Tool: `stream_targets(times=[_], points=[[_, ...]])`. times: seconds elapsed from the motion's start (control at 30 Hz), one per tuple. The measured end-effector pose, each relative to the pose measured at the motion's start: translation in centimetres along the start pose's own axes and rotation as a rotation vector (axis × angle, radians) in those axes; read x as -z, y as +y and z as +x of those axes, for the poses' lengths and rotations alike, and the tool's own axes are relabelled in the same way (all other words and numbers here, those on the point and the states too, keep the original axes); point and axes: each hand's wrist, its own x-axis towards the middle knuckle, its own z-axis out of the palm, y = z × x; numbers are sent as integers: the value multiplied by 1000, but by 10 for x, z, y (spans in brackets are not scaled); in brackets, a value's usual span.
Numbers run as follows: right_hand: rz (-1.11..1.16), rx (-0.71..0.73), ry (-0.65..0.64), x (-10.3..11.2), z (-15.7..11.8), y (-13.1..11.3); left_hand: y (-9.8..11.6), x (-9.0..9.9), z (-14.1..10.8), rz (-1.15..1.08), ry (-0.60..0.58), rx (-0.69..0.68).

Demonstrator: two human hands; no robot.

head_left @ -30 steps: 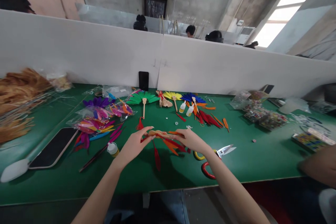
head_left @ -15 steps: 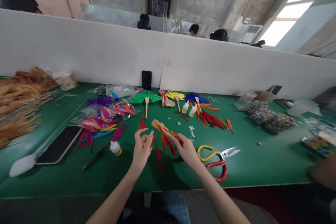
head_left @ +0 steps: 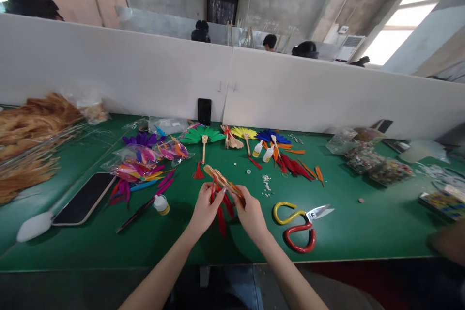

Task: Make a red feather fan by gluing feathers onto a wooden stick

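**Both hands (head_left: 252, 214) on a pale wooden piece (head_left: 215, 173), near-centre of green table (head_left: 341, 232)**

Wooden piece sits raised just above the near-middle of the table, tilted, far end pointing left. Right hand grasps its near end, thumb and fingers pinching. Left hand (head_left: 206, 210) pinches at its left side, fingers curled round; exact grip on the red strand there can't tell. Red feathers (head_left: 221, 223) hang below, between the hands.

Right of the right hand: scissors (head_left: 301, 225), blades apart, one yellow handle, one red. Left of the left hand: small white bottle (head_left: 162, 204). Further left: large phone (head_left: 85, 198), lying flat.

Beyond the hands, slightly right: white beads (head_left: 267, 184), scattered. Mid-left: coloured feathers (head_left: 138, 164), partly bagged.

Far row, left to right: green fan (head_left: 203, 138) with red tassel (head_left: 198, 171), yellow fan (head_left: 244, 133), blue fan (head_left: 273, 136). Two glue bottles (head_left: 268, 154) just nearer than the blue one. Black phone (head_left: 204, 111) leans on the white partition (head_left: 163, 75).
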Motion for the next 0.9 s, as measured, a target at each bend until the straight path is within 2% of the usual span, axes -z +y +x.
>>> stream_targets(times=[0.2,0.33,0.47,0.67,0.9], points=[[-104,77,39,-4,1,0,1,8,1,-147,-115,113],[-153,90,85,-6,2,3,2,11,1,-244,-142,167],[-178,59,103,-5,4,7,9,15,-4,-438,-205,274],[-152,68,128,-10,5,8,27,31,-14,-723,-302,402],[-108,58,120,-20,8,0,35,34,-22,-873,-244,420]])
